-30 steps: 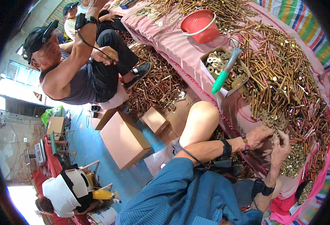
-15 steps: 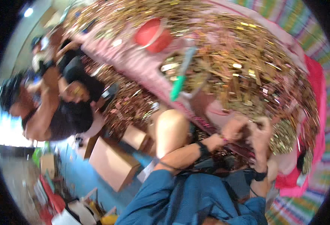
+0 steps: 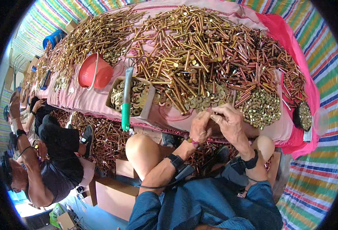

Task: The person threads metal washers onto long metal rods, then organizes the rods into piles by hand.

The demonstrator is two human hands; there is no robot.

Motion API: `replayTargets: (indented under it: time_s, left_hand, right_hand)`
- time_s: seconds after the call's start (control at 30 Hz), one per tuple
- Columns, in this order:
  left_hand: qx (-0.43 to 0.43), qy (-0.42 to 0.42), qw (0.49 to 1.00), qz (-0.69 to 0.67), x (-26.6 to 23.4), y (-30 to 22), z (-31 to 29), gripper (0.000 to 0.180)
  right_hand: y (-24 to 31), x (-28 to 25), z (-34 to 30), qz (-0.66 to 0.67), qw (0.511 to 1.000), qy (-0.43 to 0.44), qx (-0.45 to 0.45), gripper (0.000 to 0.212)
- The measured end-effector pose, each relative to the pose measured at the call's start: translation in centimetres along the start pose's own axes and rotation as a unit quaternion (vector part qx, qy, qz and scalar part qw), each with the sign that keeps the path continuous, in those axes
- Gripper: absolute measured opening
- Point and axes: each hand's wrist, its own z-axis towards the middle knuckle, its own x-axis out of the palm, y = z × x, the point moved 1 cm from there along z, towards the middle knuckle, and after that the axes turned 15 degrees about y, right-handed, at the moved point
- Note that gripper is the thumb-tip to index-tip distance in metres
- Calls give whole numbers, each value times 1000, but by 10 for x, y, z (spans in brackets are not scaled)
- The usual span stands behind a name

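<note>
Left hand (image 3: 200, 125) curled, right hand (image 3: 229, 120) with thumb and fingers drawn together, fingertips meeting or nearly so; cannot tell what either pinches. Loose washers (image 3: 209, 97) just beyond both. Nut heap (image 3: 259, 109) to the right, right hand nearer. Bolts (image 3: 188, 73) farther out, long axes mixed, many slanting.

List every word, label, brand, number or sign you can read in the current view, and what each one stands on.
None legible, so nothing to quote.
Large cardboard box: no readable print on the sides in view.
Red bucket: no readable lettering.
Bolts, washers and nuts: any markings are too small to read.
Green bag, lower left: too small and blurred to tell.
</note>
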Motion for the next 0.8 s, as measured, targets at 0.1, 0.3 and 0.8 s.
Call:
replayTargets:
  time_s: [0.1, 0.3, 0.8]
  left_hand:
    - [28, 20, 999, 6, 0, 1, 2, 30]
    - [-3, 23, 1000, 15, 0, 0, -3, 33]
    - [78, 164, 976, 116, -13, -25, -10, 33]
  right_hand:
    - [-2, -6, -3, -60, 996, 8, -60, 19]
    - [8, -7, -2, -41, 999, 27, 8, 23]
    - [-58, -16, 81, -186, 967, 48, 165, 41]
